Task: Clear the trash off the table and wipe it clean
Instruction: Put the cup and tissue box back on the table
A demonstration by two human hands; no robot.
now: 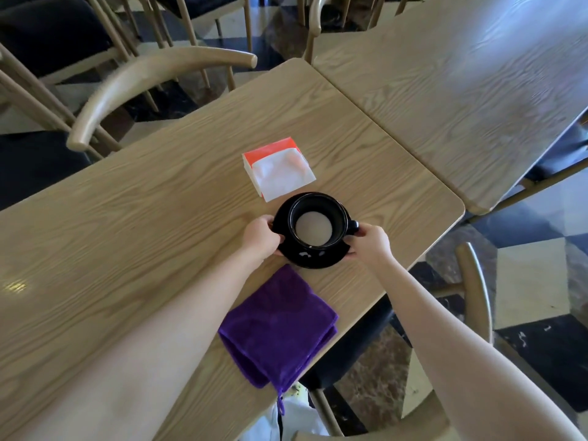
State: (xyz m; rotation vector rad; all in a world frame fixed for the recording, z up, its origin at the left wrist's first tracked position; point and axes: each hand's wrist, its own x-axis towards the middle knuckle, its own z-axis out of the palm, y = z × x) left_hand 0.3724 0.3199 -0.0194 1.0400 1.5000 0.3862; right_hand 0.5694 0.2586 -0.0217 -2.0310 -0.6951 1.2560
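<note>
Clearing step: my left hand (262, 237) and right hand (371, 244) pinch the saucer (307, 261) by opposite rims. Next, likely: carry it level, since the cup (318, 225) between them holds liquid.

Cup (315, 229) on saucer (310, 257), between napkins (280, 171) and cloth (276, 326).

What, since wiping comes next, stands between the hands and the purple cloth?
Nothing visible. The purple cloth lies just near-side of the black saucer, which the left hand and right hand both hold.
</note>
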